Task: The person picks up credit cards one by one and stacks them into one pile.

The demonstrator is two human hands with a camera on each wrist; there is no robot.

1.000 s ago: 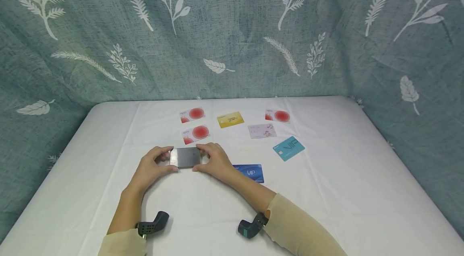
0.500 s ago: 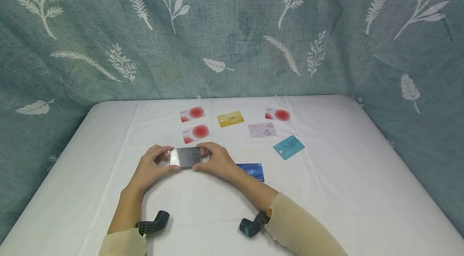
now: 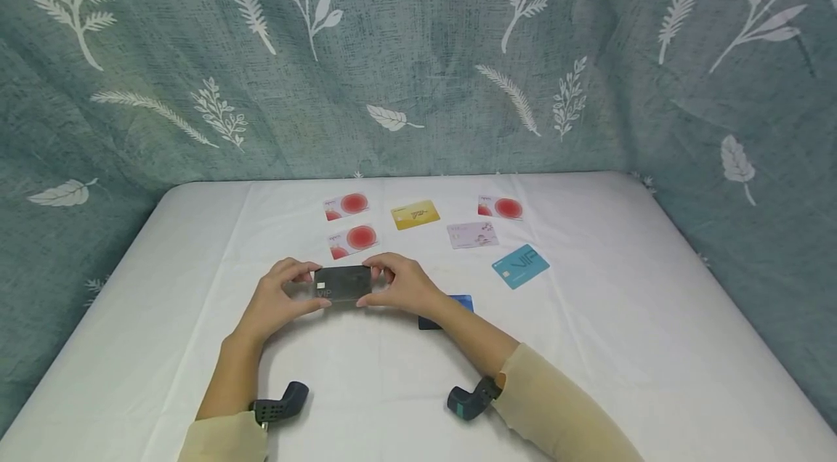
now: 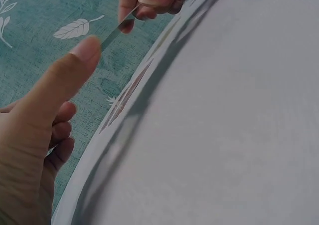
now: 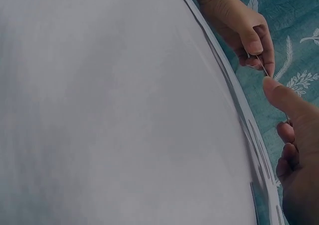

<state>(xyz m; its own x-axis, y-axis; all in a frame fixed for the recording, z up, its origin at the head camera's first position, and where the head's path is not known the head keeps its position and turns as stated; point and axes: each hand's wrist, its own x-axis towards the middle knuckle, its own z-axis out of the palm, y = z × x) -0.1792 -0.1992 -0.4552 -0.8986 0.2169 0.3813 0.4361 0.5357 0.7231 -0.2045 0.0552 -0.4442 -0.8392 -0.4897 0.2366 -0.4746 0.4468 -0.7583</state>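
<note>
A black card (image 3: 346, 283) with a pale chip and faint VIP lettering is held up close over the white table. My left hand (image 3: 273, 300) pinches its left end, thumb below and fingers above. At the other end, my right hand (image 3: 407, 290) pinches it in the same way. Nearly edge-on, the card (image 4: 111, 38) is a thin strip between both hands in the left wrist view. My right forearm crosses over a blue card (image 3: 466, 301), hiding its middle; a dark lower left corner shows. Just beyond the hands lies a white card with a red circle (image 3: 354, 240).
Farther back on the white table (image 3: 628, 346) lie another red-circle card (image 3: 347, 206), a yellow card (image 3: 415, 215), a third red-circle card (image 3: 500, 207) and a pale pink card (image 3: 472, 235). A teal VIP card (image 3: 521, 266) lies to the right. A leaf-patterned curtain (image 3: 431, 84) hangs behind.
Both hands have shifted slightly right with the card. Its face, silvery grey before, now appears black with the chip and lettering showing. My right forearm covers more of the blue card's middle.
</note>
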